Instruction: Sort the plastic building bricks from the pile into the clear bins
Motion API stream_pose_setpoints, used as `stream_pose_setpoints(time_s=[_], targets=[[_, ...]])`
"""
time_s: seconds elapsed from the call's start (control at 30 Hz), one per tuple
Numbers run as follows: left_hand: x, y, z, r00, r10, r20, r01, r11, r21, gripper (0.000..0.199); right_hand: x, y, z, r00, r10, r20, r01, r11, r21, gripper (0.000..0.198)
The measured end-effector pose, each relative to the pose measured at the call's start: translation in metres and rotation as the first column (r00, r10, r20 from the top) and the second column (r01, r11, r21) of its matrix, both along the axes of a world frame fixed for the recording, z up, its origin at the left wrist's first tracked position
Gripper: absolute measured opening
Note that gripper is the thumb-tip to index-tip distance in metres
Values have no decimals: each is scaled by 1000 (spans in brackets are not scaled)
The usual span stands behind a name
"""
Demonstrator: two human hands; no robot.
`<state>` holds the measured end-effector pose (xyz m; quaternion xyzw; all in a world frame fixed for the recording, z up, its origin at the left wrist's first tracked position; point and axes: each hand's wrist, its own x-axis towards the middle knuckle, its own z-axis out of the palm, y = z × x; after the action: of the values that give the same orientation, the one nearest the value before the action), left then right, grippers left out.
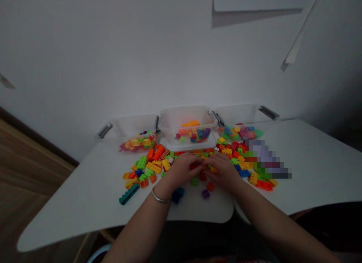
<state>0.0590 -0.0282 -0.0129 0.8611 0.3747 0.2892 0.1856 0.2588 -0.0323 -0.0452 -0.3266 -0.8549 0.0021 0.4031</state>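
Observation:
My left hand (184, 168), with a bracelet at the wrist, curls its thumb and fingers around a red toy brick (195, 166). Facing it, my right hand (222, 169) has its fingertips drawn together against the left fingertips. What the right fingers pinch is hidden and too dim to make out. Just below the hands lie a green brick (194, 181), an orange-red brick (210, 186) and a purple brick (206, 194). A dark blue brick (177, 194) rests beside my left wrist.
Loose bricks of several colours spread to both sides, with a long teal brick (129, 194) at the left. Three clear plastic boxes line the wall: a left box (132, 123), a middle box (169, 133) and a right box (240, 111). A pixelated patch covers something at the right.

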Motion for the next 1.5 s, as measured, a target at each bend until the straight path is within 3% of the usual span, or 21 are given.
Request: stream_pose_setpoints(time_s=[0.1,0.33,0.43,0.53,0.63,0.77,0.87,0.97,1.03,1.17,1.27,1.5], targets=[[-6,2,0,999,17,49,-16,999,-36,11,-1,-2,1,1000,8,-13,-8,1000,5,11],[-27,9,0,946,200,254,-194,980,-48,13,2,-3,6,1000,9,-30,-9,1000,9,15],[-34,12,1,880,260,396,-276,961,-18,15,3,-2,5,1000,18,-19,-18,1000,9,15],[-43,14,4,762,311,568,-404,914,43,21,3,-1,5,1000,21,-9,-21,1000,12,15],[-56,17,8,609,348,713,-585,804,108,18,4,-1,5,1000,24,-9,-24,1000,18,15],[-80,20,14,433,416,800,-823,543,163,7,3,-1,7,999,38,-12,-38,999,12,14],[-97,21,20,379,500,779,-902,390,188,10,2,0,6,998,56,-13,-56,998,38,13],[-109,22,25,401,589,702,-915,295,275,20,2,2,4,997,72,-8,-71,994,80,12],[-114,25,27,444,655,611,-894,286,344,27,3,3,2,998,69,-6,-69,994,82,11],[-118,34,22,523,778,347,-831,375,411,37,2,3,1,998,61,-6,-60,996,63,10],[-118,40,15,522,835,173,-795,404,452,41,2,2,0,998,59,-4,-58,997,55,10],[-118,40,12,502,854,136,-799,397,452,43,2,2,2,998,65,-6,-64,996,69,10]])
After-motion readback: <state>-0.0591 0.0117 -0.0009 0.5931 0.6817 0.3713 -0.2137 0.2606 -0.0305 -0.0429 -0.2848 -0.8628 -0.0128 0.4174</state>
